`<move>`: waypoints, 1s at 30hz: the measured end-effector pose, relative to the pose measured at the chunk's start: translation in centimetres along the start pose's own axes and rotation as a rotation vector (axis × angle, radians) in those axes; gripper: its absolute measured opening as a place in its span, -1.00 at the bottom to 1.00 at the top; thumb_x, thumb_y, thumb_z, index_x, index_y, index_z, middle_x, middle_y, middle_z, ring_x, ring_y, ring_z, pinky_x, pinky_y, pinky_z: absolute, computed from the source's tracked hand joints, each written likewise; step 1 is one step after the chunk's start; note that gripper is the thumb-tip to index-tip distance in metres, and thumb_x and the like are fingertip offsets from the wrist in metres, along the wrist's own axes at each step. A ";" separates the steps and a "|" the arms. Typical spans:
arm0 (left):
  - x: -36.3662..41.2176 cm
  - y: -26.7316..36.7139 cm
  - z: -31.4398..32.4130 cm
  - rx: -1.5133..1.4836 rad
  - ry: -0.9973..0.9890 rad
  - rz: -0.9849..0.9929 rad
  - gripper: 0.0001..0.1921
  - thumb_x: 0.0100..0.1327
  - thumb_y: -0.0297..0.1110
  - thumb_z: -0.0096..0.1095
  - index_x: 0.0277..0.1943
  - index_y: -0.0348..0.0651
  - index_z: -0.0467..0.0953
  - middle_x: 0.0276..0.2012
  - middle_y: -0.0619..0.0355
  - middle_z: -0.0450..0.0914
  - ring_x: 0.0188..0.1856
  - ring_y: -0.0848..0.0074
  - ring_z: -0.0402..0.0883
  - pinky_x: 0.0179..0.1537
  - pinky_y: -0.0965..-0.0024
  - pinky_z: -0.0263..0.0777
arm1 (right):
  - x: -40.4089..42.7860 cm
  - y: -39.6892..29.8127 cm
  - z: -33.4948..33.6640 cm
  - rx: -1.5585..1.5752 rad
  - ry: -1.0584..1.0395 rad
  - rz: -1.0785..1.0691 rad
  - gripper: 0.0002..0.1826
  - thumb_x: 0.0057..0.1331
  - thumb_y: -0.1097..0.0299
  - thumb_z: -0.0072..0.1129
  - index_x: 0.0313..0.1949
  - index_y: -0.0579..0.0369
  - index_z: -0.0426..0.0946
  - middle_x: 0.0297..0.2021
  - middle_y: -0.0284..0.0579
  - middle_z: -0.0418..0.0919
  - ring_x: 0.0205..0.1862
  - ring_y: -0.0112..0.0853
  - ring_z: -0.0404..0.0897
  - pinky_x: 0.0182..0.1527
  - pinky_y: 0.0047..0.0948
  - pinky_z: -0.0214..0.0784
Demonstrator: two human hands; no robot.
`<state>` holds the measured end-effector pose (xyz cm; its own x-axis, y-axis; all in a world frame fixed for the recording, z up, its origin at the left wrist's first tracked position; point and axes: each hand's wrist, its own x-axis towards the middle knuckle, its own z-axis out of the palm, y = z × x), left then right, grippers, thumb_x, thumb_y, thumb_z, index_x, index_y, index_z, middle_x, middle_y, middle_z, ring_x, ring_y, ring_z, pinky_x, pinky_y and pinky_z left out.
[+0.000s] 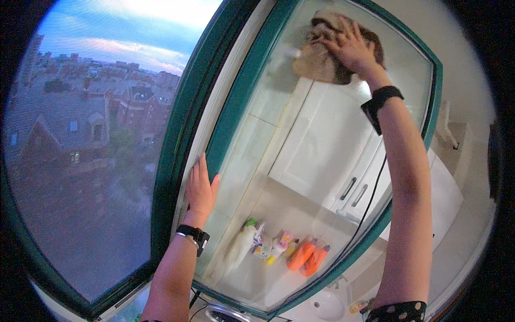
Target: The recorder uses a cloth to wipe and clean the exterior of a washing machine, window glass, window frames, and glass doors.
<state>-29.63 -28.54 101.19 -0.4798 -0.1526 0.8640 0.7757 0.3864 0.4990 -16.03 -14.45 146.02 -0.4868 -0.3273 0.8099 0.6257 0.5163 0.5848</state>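
Observation:
A glazed window sash with a green frame (237,116) stands swung inward before me. My right hand (354,50) presses a brown and beige cloth (322,60) against the upper part of its glass pane (277,96). The fingers are spread over the cloth, which is bunched and slightly blurred. Lower down, my left hand (202,189) holds the sash's side edge, its fingers along the pale strip (213,116) and its thumb toward the green face. Black bands circle both wrists.
Left of the sash, a window screen (88,193) shows buildings far below. Through the glass I see white cabinets (322,149) and several bottles, including an orange bottle (301,255). A black cable (372,197) hangs near the sash. A washbasin (328,304) lies below.

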 end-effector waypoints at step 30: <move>0.5 -0.2 0.5 0.001 0.157 0.115 -0.39 0.21 -0.41 0.10 0.30 -0.31 0.08 0.06 -0.18 0.37 0.08 0.02 0.37 0.10 0.17 0.27 | -22.2 1.2 -2.1 0.105 -0.125 -0.195 -0.45 0.20 -0.14 0.01 -0.12 0.12 0.50 0.42 -0.16 -0.28 0.43 -0.05 -0.37 0.18 0.45 -0.20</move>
<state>-30.24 -28.19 101.47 -0.3184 -0.2470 0.9152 0.8212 0.4105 0.3964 -3.15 -8.17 128.83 -0.6676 -0.3316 0.6666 0.4490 0.5348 0.7158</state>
